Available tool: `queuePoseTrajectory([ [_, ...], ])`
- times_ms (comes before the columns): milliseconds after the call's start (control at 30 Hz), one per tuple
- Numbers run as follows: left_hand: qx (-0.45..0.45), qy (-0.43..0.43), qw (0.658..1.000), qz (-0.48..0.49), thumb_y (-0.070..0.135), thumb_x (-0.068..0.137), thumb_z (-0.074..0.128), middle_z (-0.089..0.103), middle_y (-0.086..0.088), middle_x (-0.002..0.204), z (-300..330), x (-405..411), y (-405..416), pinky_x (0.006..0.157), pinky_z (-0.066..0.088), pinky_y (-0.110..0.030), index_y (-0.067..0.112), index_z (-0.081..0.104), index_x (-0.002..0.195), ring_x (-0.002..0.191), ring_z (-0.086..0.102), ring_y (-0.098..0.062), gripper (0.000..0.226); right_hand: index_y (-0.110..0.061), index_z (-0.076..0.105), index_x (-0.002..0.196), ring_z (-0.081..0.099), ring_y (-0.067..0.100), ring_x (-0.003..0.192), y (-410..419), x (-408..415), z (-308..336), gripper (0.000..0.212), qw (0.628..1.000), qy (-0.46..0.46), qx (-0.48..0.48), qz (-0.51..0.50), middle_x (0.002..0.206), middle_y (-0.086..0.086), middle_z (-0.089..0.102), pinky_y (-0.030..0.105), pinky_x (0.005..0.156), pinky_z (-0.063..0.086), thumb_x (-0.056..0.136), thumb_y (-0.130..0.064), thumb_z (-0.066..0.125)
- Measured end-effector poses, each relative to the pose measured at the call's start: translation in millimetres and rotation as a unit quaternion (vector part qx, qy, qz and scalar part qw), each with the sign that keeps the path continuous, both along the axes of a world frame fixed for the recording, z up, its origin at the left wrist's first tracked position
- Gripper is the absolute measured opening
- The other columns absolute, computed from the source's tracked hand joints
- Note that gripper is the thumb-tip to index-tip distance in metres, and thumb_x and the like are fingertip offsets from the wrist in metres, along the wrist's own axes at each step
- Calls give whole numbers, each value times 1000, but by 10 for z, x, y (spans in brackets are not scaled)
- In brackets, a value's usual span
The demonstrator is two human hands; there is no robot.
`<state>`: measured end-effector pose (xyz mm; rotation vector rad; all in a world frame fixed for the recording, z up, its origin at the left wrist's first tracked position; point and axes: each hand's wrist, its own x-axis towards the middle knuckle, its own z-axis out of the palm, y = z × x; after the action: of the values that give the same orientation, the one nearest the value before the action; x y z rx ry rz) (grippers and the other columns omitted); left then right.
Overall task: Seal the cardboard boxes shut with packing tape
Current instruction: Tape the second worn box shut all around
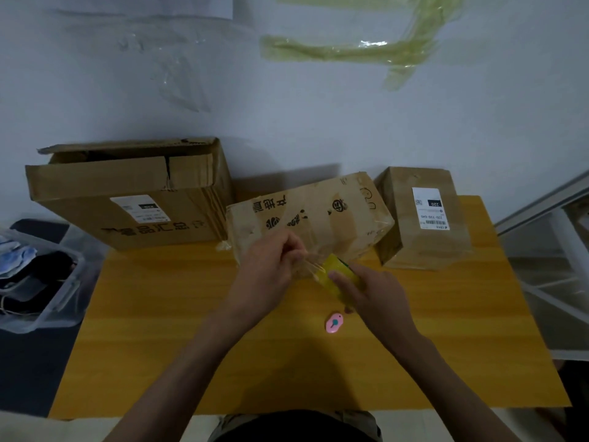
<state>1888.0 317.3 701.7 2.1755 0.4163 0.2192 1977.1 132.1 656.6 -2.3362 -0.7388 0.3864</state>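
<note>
Three cardboard boxes stand at the far side of the wooden table (pixel 159 330). The middle box (pixel 318 215) lies tilted, with printed characters and clear tape on its face. My right hand (pixel 373 291) grips a yellow roll of packing tape (pixel 334 272) just in front of that box. My left hand (pixel 267 266) pinches the loose end of the tape, pulled a short way off the roll. The large box (pixel 134 199) at the left has its top flaps partly open. A smaller box (pixel 420 218) with a white label stands at the right.
A small pink cutter (pixel 334 323) lies on the table near my right wrist. A clear plastic bin (pixel 41 282) with dark contents sits off the table's left edge. Strips of yellowish tape (pixel 350 52) hang on the wall behind. A metal frame (pixel 548 250) stands at the right.
</note>
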Motion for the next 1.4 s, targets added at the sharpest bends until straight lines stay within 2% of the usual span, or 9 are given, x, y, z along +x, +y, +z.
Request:
queuePoseTrajectory([
  [133, -75, 63, 993, 66, 17, 102, 52, 61, 5, 94, 75, 127, 306, 79, 49, -23, 29, 56, 88, 88, 58, -9, 19, -28, 64, 93, 60, 5, 76, -19, 175, 285, 59, 997, 63, -2, 44, 82, -10, 65, 35, 68, 52, 66, -80, 66],
  [233, -150, 81, 982, 86, 13, 104, 49, 61, -4, 94, 74, 217, 458, 79, 48, -32, 22, 58, 88, 89, 57, -19, 20, -25, 56, 114, 46, 7, 94, 54, 288, 474, 49, 990, -14, -71, 117, 102, -15, 57, 30, 83, 43, 77, -45, 80],
  [300, -157, 74, 981, 90, 13, 105, 48, 60, -4, 90, 97, 324, 506, 76, 46, -31, 20, 59, 89, 85, 55, -17, 21, -22, 56, 115, 49, 7, 89, 147, 421, 518, 39, 985, -109, -61, 118, 99, -10, 60, 31, 86, 42, 83, -25, 78],
  [500, -159, 39, 979, 117, 11, 105, 48, 57, -1, 82, 194, 649, 698, 73, 44, -28, 19, 59, 86, 77, 51, -13, 23, -29, 46, 103, 59, 16, 74, 385, 892, 573, 36, 965, -218, -104, 103, 85, -13, 55, 40, 85, 48, 82, -21, 74],
  [733, -177, 69, 980, 53, 18, 106, 48, 60, -5, 89, 208, 1137, 938, 80, 48, -27, 3, 63, 106, 84, 56, -17, 21, -29, 47, 100, 44, 1, 67, 342, 1251, 611, 43, 997, -62, 7, 40, 78, -22, 44, 15, 54, 30, 75, -17, 81],
  [933, -181, 116, 976, -16, 24, 102, 59, 66, -3, 97, 53, 1788, 910, 91, 53, -32, 12, 66, 105, 88, 62, -13, 14, -7, 52, 112, 52, 26, 92, 249, 1576, 288, 36, 995, -45, 39, -81, 102, 9, 55, 35, 69, 41, 85, -14, 74],
  [1133, -146, 165, 975, -14, 23, 105, 54, 64, -8, 119, -186, 2251, 769, 97, 46, -35, 4, 64, 121, 112, 58, -23, 28, -21, 36, 100, 49, 29, 94, 320, 1699, 36, 44, 983, -77, 93, -139, 100, 3, 40, 40, 71, 40, 83, -17, 76],
  [1267, -136, 229, 961, -73, 25, 108, 48, 57, -5, 126, -307, 2273, 764, 95, 42, -31, 1, 59, 130, 114, 53, -18, 34, -20, 34, 103, 44, 21, 91, 207, 1603, -183, 46, 989, -31, 72, -122, 101, 5, 41, 24, 64, 34, 86, -16, 76],
  [1400, -151, 222, 959, -92, 25, 108, 49, 67, -17, 121, -346, 2236, 680, 88, 49, -32, 2, 65, 111, 101, 63, -21, 28, -18, 39, 104, 44, 8, 82, 70, 1480, -263, 40, 984, 0, 83, -155, 94, -3, 43, 22, 62, 36, 86, -12, 75],
])
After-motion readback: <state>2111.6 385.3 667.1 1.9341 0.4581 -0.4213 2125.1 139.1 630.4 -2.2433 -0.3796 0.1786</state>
